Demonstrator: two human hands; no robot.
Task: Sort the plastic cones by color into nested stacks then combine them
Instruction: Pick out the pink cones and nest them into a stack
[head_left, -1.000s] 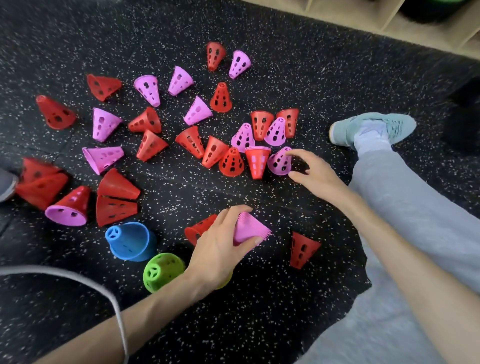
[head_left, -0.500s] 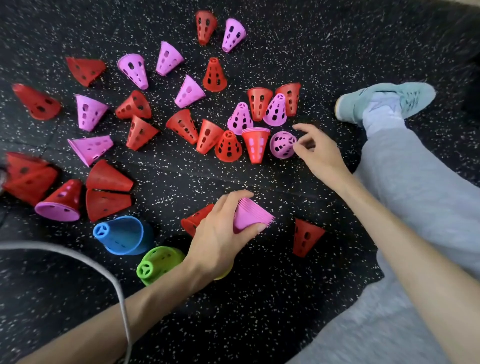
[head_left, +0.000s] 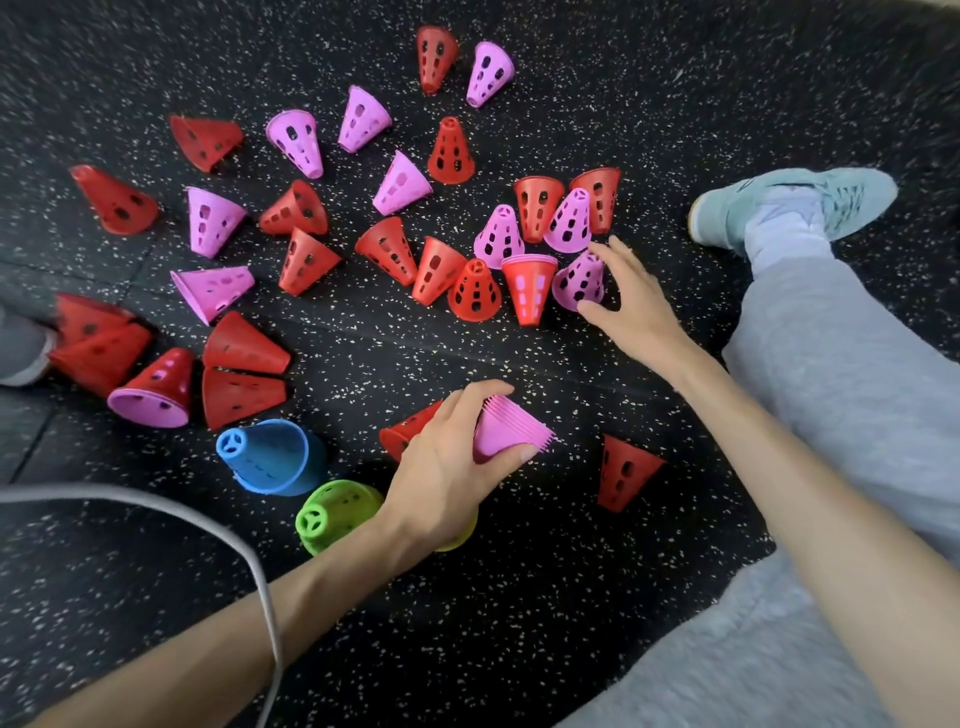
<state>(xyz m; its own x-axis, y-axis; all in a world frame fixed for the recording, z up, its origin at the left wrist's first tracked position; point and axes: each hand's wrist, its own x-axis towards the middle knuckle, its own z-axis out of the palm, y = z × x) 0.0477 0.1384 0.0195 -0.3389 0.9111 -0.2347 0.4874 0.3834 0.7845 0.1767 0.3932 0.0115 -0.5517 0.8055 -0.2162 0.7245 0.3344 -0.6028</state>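
Note:
Many perforated red and pink cones lie scattered on the black speckled floor (head_left: 519, 597). My left hand (head_left: 447, 467) grips a nested stack of pink cones (head_left: 511, 431) low over the floor, wide ends to the right. My right hand (head_left: 631, 299) reaches into the cluster, its thumb and fingers curled round a single pink cone (head_left: 579, 283) next to a red cone with pink ones nested inside (head_left: 529, 288). A blue stack (head_left: 270, 457) and a green stack (head_left: 337, 512) lie by my left wrist. A yellow cone (head_left: 460, 535) peeks out under that hand.
A lone red cone (head_left: 623, 470) lies right of the pink stack, another red one (head_left: 408, 434) behind my left hand. My grey-trousered leg and pale green shoe (head_left: 795, 202) fill the right side. A grey cable (head_left: 208, 514) crosses the lower left. Another shoe (head_left: 21, 348) sits at the left edge.
My right hand has closed round the single pink cone and tipped it, so its tip now points up and away. My left hand keeps holding the pink stack in place.

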